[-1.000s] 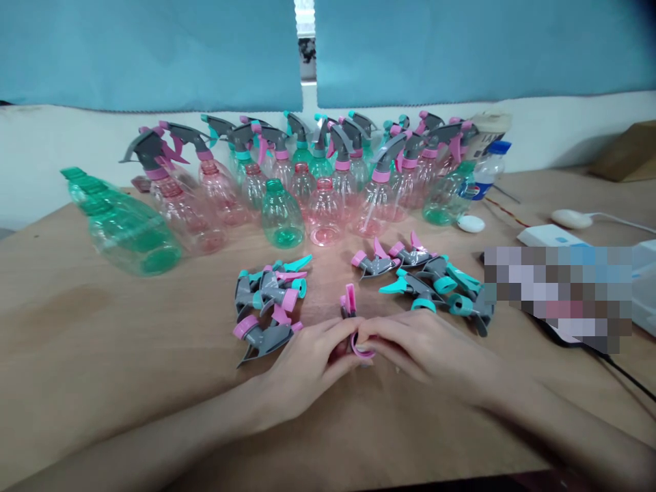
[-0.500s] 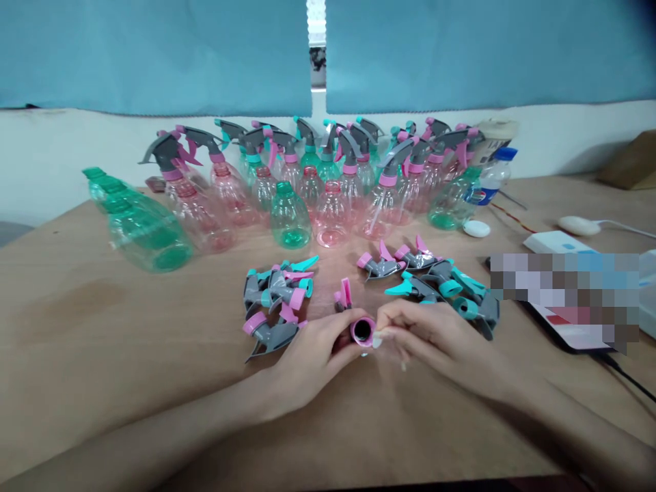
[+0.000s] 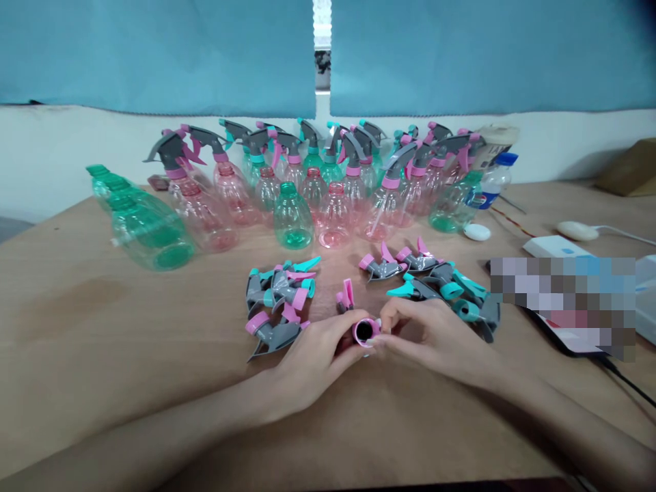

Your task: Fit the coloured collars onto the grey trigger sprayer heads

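Observation:
My left hand (image 3: 328,345) is closed around a spray trigger head (image 3: 364,332) low over the table. Its pink collar faces up toward me and shows a dark opening; fingers hide most of the body. At the collar's right edge, the bent fingers and thumb of my right hand (image 3: 435,338) close on the rim. Whether something small sits between those fingertips I cannot make out. Loose grey trigger heads with pink collars (image 3: 277,335) lie just left of my left hand. More with teal collars (image 3: 451,290) lie beyond my right hand.
Clear green bottles (image 3: 293,219) and pink bottles (image 3: 334,219) stand across the back, several topped with trigger heads. A blue-capped bottle (image 3: 496,181) and a white oval object (image 3: 477,232) are at right. A phone-like device (image 3: 568,335) with a cable lies on the wooden table (image 3: 128,369).
My right thumb has shifted onto the collar's lower right rim, and the fingers have curled in. My left hand keeps its hold on the trigger head. The view has moved slightly.

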The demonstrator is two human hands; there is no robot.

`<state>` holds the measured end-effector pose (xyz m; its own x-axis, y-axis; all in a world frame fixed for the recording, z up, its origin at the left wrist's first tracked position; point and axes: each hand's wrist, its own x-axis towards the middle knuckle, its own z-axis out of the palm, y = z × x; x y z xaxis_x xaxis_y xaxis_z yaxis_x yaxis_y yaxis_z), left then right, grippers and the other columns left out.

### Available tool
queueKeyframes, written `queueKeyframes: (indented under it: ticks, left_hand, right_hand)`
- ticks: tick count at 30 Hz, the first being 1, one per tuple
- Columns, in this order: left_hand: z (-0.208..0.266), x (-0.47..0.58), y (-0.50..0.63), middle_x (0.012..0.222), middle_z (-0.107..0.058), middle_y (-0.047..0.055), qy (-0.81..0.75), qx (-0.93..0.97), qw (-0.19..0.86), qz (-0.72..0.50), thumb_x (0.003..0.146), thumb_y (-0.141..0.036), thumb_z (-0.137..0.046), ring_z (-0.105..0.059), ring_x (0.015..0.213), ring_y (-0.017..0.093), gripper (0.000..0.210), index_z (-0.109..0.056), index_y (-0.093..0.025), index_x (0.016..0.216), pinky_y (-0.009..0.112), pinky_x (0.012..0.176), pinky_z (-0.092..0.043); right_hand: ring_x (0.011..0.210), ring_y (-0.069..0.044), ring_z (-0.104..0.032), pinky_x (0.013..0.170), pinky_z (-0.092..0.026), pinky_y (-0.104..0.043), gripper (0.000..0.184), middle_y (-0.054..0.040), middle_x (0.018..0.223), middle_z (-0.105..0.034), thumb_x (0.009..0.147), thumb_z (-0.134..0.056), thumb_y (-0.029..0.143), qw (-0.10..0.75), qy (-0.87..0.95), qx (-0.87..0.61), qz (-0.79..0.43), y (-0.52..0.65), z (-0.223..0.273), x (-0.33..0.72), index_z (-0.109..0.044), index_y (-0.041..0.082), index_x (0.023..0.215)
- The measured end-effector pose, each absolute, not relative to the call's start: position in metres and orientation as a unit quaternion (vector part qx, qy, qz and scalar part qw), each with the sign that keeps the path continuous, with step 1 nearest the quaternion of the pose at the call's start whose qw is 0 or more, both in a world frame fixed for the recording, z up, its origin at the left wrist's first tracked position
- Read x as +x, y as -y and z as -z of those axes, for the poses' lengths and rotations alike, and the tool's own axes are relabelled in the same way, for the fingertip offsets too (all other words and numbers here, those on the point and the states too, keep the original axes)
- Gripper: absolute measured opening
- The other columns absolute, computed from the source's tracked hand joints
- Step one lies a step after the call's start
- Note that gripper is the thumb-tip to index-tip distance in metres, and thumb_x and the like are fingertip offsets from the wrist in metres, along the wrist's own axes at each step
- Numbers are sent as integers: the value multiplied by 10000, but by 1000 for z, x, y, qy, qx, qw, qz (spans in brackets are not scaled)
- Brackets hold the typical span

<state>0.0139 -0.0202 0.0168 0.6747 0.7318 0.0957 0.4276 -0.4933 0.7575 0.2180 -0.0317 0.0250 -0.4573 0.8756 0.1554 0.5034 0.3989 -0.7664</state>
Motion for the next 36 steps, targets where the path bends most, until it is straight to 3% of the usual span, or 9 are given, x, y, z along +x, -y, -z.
queueKeyframes:
  ticks: [9,14,19,24,29,33,36]
  left_hand:
    - [-13,12,21,892,-597,-17,-350,834,366,-218,914,-186,-509,-518,734,128,145,-540,-208,1054,236,686,-405]
    - [-13,13,21,870,-602,-20,-347,838,361,-218,910,-201,-527,-514,711,123,98,-551,-197,1005,228,676,-399]
    - [-12,12,21,916,-622,-4,-353,837,365,-204,913,-227,-527,-541,746,138,149,-542,-203,1060,246,691,-415]
    - [-12,11,22,999,-633,8,-341,834,379,-212,914,-227,-529,-567,815,150,229,-521,-222,1143,269,744,-434]
    - [-11,12,20,854,-621,0,-350,838,366,-203,916,-287,-528,-548,710,140,161,-551,-187,1040,249,653,-421]
    - [-10,12,20,839,-614,-6,-341,841,365,-209,916,-244,-527,-536,682,125,103,-551,-181,993,238,641,-415]
    - [-10,12,20,877,-623,4,-347,838,368,-205,920,-276,-522,-551,711,135,172,-549,-188,1065,248,651,-425]
  right_hand:
    - [594,-113,-544,530,-401,-221,283,29,614,-538,852,-576,344,379,696,-503,-345,29,-26,222,-455,194,646]
    - [638,-101,-560,596,-447,-220,243,51,694,-523,826,-629,315,430,641,-456,-444,32,-15,214,-411,219,775]
    - [698,-119,-598,641,-474,-234,226,34,737,-624,839,-625,316,437,640,-465,-428,33,-10,213,-527,245,1030]
    - [807,-145,-629,711,-491,-268,72,-5,871,-697,826,-647,302,453,663,-467,-370,32,-8,215,-688,243,829]
    - [680,-135,-558,630,-456,-285,28,8,699,-625,802,-682,240,458,735,-368,-339,35,-3,207,-709,238,801]
    - [712,-138,-529,616,-443,-281,67,-7,762,-568,817,-663,240,449,768,-347,-296,37,3,203,-718,250,854]
    - [733,-144,-528,622,-446,-283,112,-14,791,-534,853,-614,259,435,766,-390,-270,35,4,205,-718,259,893]
